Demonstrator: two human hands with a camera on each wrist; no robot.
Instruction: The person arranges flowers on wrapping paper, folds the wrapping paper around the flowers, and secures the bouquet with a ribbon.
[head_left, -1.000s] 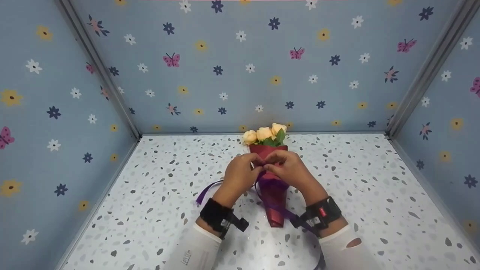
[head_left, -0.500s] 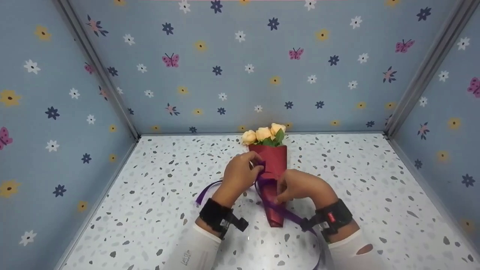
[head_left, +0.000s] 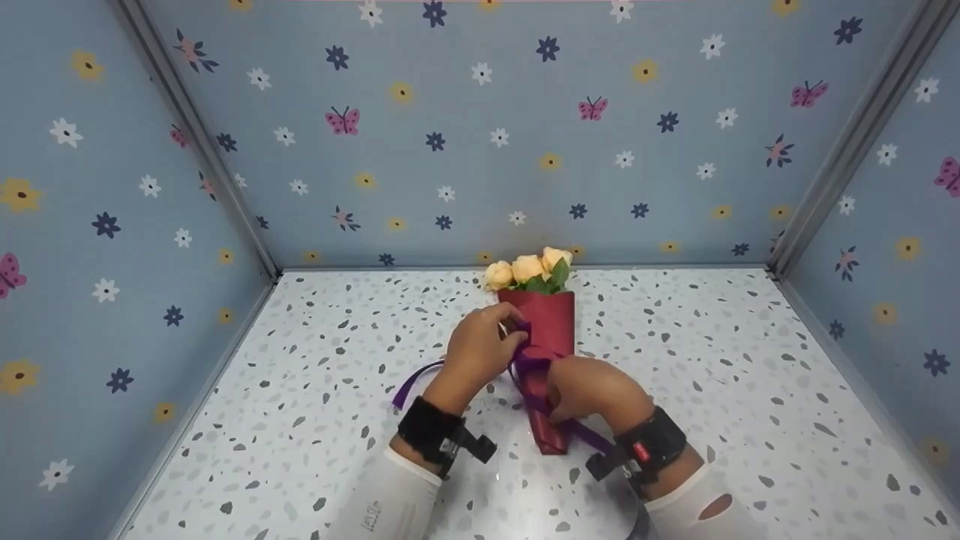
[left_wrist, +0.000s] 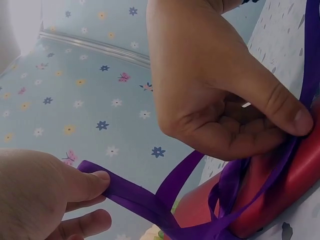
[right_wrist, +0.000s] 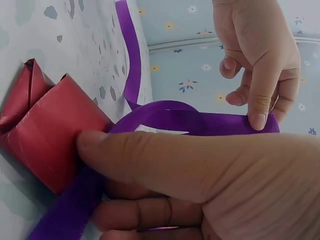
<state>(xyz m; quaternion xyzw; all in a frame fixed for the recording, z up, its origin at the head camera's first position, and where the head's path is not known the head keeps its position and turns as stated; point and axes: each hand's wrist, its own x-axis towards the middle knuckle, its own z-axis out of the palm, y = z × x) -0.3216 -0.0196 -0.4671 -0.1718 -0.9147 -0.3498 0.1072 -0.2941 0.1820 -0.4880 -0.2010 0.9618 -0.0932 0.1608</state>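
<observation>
A bouquet of cream-yellow roses (head_left: 527, 268) lies on the tabletop in red wrapping paper (head_left: 553, 315), flowers toward the back wall. Purple ribbon (left_wrist: 132, 196) passes around the wrapper's middle. My left hand (head_left: 480, 346), left of the wrapper, pinches a folded loop of it between thumb and fingers, held clear of the paper. Over the lower wrapper, my right hand (head_left: 598, 386) has curled fingers and pinches another stretch of ribbon, thumb down near the red paper (right_wrist: 60, 132). Fingers partly hide the crossing of the ribbon.
One ribbon tail (head_left: 412, 384) lies to the left on the speckled white tabletop (head_left: 352, 322). Another length trails under the right wrist toward the front. Blue flower-patterned walls (head_left: 465, 150) stand at the back and both sides.
My right hand has left the left hand's fingertips and moved down the wrapper toward its narrow end. The left hand stays in place, still pinching the purple loop.
</observation>
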